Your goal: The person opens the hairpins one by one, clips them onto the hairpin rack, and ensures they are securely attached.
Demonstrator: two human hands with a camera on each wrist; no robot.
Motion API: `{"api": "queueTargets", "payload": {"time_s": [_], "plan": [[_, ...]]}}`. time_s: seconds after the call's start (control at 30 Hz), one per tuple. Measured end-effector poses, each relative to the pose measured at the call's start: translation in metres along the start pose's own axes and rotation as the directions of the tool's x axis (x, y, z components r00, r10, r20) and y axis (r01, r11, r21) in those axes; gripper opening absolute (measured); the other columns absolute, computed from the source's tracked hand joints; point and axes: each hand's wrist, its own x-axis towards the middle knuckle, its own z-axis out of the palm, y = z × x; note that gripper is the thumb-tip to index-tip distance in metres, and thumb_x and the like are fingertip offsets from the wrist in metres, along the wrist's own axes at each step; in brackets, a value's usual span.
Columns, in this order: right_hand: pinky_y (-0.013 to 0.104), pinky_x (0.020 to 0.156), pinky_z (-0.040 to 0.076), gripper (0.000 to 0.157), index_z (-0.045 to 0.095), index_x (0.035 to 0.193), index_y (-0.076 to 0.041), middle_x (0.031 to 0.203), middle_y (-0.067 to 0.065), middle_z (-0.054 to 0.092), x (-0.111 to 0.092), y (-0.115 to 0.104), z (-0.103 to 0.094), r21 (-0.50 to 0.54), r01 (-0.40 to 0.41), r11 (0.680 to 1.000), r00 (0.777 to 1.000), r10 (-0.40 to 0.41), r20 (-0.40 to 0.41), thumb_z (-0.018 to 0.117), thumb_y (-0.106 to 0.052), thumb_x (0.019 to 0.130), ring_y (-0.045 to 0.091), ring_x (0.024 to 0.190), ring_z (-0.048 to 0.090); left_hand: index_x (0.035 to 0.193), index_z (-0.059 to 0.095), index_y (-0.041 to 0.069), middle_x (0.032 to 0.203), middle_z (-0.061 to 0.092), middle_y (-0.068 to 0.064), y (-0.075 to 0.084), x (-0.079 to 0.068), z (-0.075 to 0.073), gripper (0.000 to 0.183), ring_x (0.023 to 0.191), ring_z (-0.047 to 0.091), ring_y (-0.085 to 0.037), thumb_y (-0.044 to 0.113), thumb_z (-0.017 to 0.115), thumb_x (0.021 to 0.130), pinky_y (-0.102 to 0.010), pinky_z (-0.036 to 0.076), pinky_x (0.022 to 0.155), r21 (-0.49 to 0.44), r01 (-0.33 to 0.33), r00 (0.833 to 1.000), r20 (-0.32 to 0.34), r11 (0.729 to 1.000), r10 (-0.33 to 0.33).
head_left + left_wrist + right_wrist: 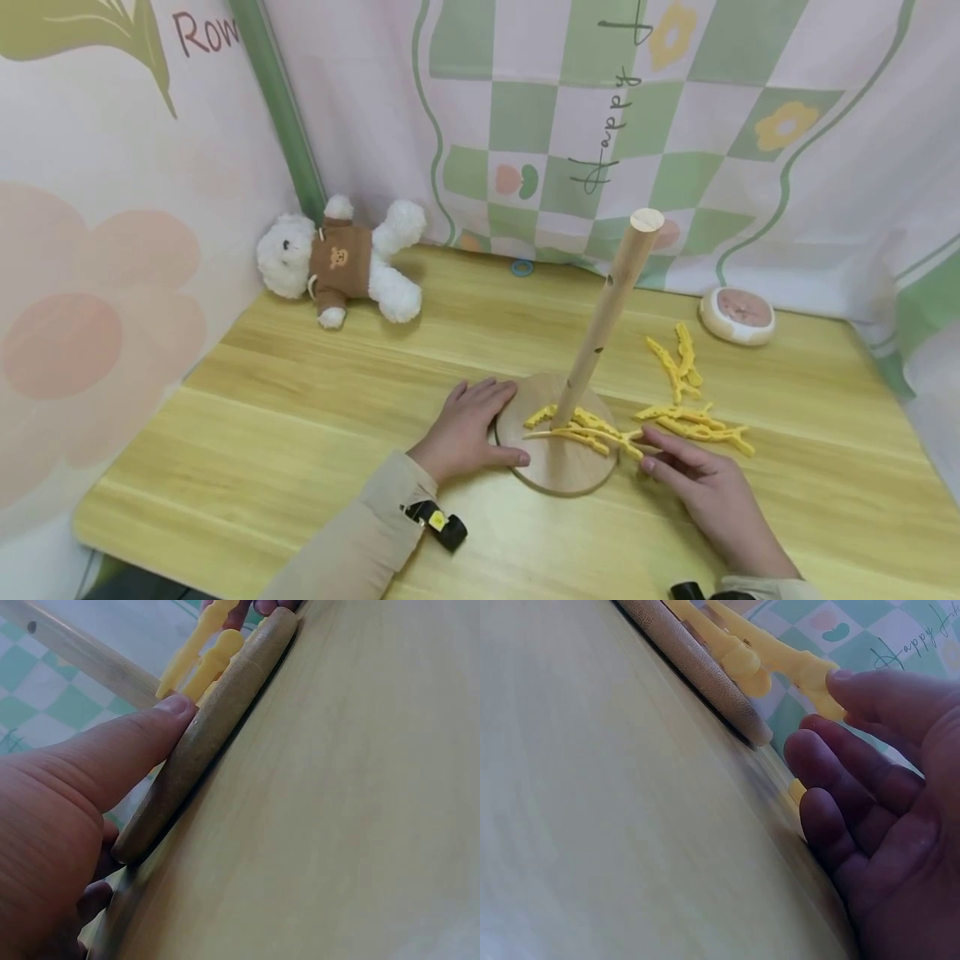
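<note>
A round wooden base (566,479) carries a tilted-looking wooden post (603,321) with small holes along its side. My left hand (468,429) rests against the base's left rim, its fingers extended and its thumb (174,705) pressing the near edge. Between thumb and index finger, my right hand (701,487) pinches the forked end of a yellow plastic branch (810,671). That branch reaches left across the base, passing in front of the post. Other yellow branch pieces (542,414) lie on the base around the post's foot.
Several more yellow branches (697,427) lie on the table right of the base, with others (678,367) farther back. A white plush toy (341,258) lies at the back left. A blue ring (522,267) and a round pink-and-white object (738,315) sit near the curtain (570,108).
</note>
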Motion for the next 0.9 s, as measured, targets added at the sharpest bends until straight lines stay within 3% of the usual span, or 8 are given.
{"api": "queueTargets", "payload": {"time_s": [0.23, 0.3, 0.5, 0.73, 0.9], "plan": [[0.01, 0.086, 0.049, 0.032, 0.071, 0.127, -0.014, 0.125, -0.003, 0.07, 0.001, -0.003, 0.006, -0.014, 0.031, 0.999, 0.999, -0.03, 0.034, 0.07, -0.02, 0.095, -0.006, 0.11, 0.06, 0.157, 0.035, 0.013, 0.16, 0.038, -0.002, -0.001, -0.001, 0.001, 0.102, 0.151, 0.025, -0.025, 0.064, 0.076, 0.079, -0.05, 0.007, 0.123, 0.0, -0.002, 1.0, -0.002, 1.0, 0.002], [0.014, 0.082, 0.053, 0.034, 0.071, 0.128, -0.015, 0.122, 0.0, 0.071, 0.002, -0.003, 0.007, -0.01, 0.044, 0.999, 0.998, -0.044, 0.047, 0.072, -0.019, 0.094, -0.002, 0.105, 0.064, 0.157, 0.035, 0.013, 0.16, 0.038, -0.002, -0.001, -0.001, 0.001, 0.102, 0.15, 0.026, -0.025, 0.064, 0.076, 0.079, -0.05, 0.007, 0.123, 0.002, -0.005, 1.0, -0.006, 1.0, 0.005], [0.024, 0.063, 0.055, 0.044, 0.07, 0.123, -0.01, 0.092, -0.001, 0.072, 0.002, -0.003, 0.008, -0.063, 0.043, 0.997, 0.999, -0.041, 0.029, 0.084, -0.015, 0.081, 0.008, 0.077, 0.065, 0.157, 0.036, 0.012, 0.16, 0.038, -0.003, 0.0, -0.001, 0.001, 0.103, 0.15, 0.026, -0.026, 0.064, 0.076, 0.078, -0.051, 0.007, 0.123, 0.003, -0.005, 1.0, -0.009, 1.0, 0.005], [0.023, 0.062, 0.054, 0.041, 0.07, 0.115, -0.008, 0.09, -0.001, 0.071, 0.002, -0.004, 0.012, -0.064, 0.04, 0.997, 0.999, -0.041, -0.01, 0.086, -0.011, 0.078, 0.008, 0.073, 0.063, 0.157, 0.036, 0.013, 0.16, 0.038, -0.002, 0.0, -0.001, 0.001, 0.102, 0.15, 0.026, -0.025, 0.063, 0.076, 0.078, -0.051, 0.007, 0.123, 0.005, 0.003, 1.0, -0.003, 1.0, -0.003], [0.021, 0.063, 0.054, 0.041, 0.071, 0.12, -0.008, 0.099, 0.0, 0.074, 0.003, -0.003, 0.014, -0.09, 0.06, 0.994, 0.996, -0.065, -0.058, 0.083, -0.01, 0.081, 0.002, 0.078, 0.065, 0.157, 0.036, 0.013, 0.16, 0.037, -0.002, 0.001, -0.001, 0.0, 0.102, 0.151, 0.026, -0.025, 0.063, 0.077, 0.078, -0.051, 0.007, 0.123, -0.005, 0.002, 1.0, -0.002, 1.0, -0.003]]}}
